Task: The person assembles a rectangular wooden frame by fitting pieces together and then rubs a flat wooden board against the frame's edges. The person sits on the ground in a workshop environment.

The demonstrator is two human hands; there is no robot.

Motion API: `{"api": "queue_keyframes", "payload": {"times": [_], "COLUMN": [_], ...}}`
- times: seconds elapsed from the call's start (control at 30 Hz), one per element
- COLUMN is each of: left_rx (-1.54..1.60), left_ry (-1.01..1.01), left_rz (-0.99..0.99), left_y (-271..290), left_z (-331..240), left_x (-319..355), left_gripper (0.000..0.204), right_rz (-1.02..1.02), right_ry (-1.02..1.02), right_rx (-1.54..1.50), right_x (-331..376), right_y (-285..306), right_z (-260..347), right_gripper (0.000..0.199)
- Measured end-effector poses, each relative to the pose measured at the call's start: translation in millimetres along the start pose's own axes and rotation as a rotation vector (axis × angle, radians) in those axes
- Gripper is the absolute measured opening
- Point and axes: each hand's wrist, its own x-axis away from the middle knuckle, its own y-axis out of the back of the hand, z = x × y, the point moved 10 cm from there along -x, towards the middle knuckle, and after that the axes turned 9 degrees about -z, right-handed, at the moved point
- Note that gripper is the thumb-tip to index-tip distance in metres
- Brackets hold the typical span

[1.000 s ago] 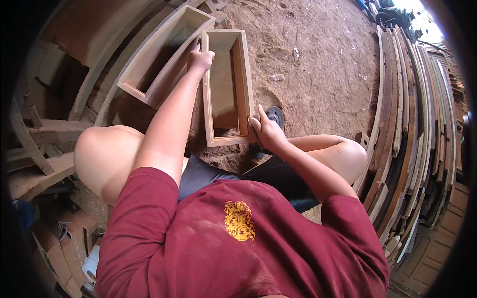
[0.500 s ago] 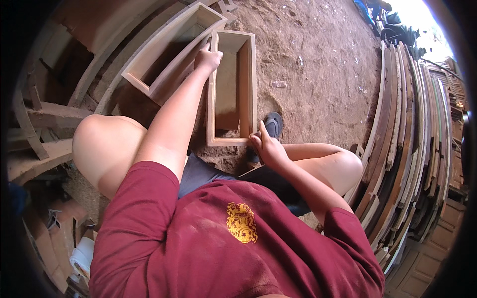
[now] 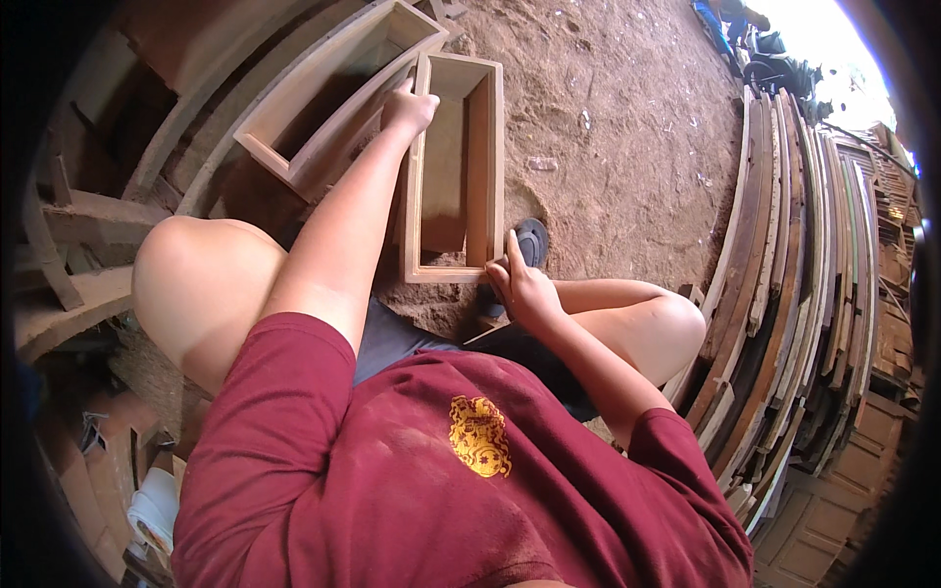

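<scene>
An open, long wooden box [image 3: 416, 216] with a pale rim stands in front of me, its length running away from my body. My left hand [image 3: 408, 112] is closed around its left rim near the far end. At the near right corner, my right hand [image 3: 526, 290] grips the edge, with the index finger stretched along the outer side. The fingertips under that corner are partly hidden. A second, similar wooden box [image 3: 263, 153] lies slanted just left of the first, close to my left hand.
Brown dirt ground [image 3: 627, 147] spreads ahead and to the right. A long stack of wooden boards [image 3: 784, 284] lines the right side. Wooden frame pieces [image 3: 108, 218] crowd the left. A dark sandal [image 3: 530, 241] is on my foot beside the first box.
The view has shifted very slightly. Both hands keep their places on the wooden box.
</scene>
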Motion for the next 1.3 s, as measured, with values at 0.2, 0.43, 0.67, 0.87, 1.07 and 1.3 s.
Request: {"api": "queue_keyframes", "payload": {"times": [0.2, 0.43, 0.67, 0.87, 1.07, 1.3], "left_rx": [0.033, 0.0, 0.053, 0.041, 0.094, 0.123], "left_ry": [0.007, -0.01, 0.028, 0.044, 0.029, -0.014], "left_rz": [0.063, 0.013, 0.035, 0.058, 0.075, 0.055], "left_y": [0.2, 5.0, -2.6, -13.3, -23.9, -34.0], "left_z": [-1.7, -6.8, 0.9, 10.6, 21.5, 25.6], "left_x": [5.2, 6.7, 5.0, -5.2, -13.1, -24.2], "left_gripper": [0.08, 0.068, 0.067, 0.078, 0.079, 0.075], "right_rz": [-0.074, 0.056, -0.006, -0.01, -0.036, -0.08], "right_ry": [-0.031, -0.014, -0.062, -0.11, -0.085, -0.105], "right_rx": [0.014, 0.059, 0.037, 0.065, -0.002, -0.006], "right_x": [-4.4, 7.2, 4.0, -1.8, -1.0, -0.9], "right_y": [3.0, -1.7, -7.5, -2.9, 1.0, 9.8], "right_z": [6.3, 12.5, -3.5, -6.9, -3.9, -3.4], "right_gripper": [0.078, 0.078, 0.077, 0.079, 0.08, 0.078]}}
